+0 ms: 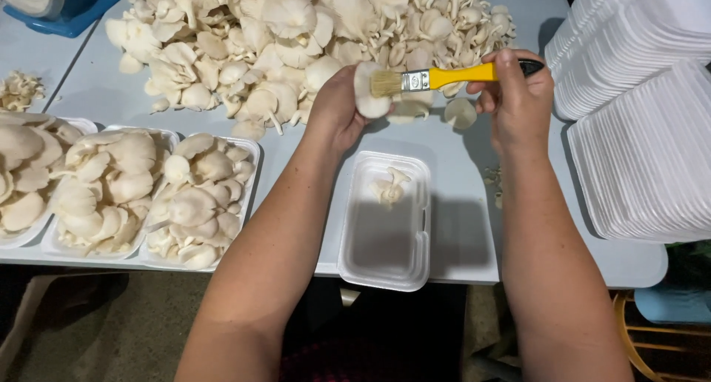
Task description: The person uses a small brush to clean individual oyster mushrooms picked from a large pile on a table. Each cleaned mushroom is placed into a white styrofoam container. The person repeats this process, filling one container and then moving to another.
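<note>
My left hand (335, 104) holds a pale oyster mushroom (368, 93) above the table. A paintbrush with a yellow handle (453, 75) is gripped in my right hand (518, 97), and its bristles touch the mushroom. Below the hands stands a white foam tray (385, 256) with one small mushroom (390, 188) in it. A large heap of loose mushrooms (296, 34) lies just beyond both hands.
Three foam trays filled with mushrooms (194, 200) line the table's left front edge. Stacks of empty white foam trays (644, 160) stand at the right. A blue object (74, 12) sits at the far left corner. The grey table (459, 234) ends near my body.
</note>
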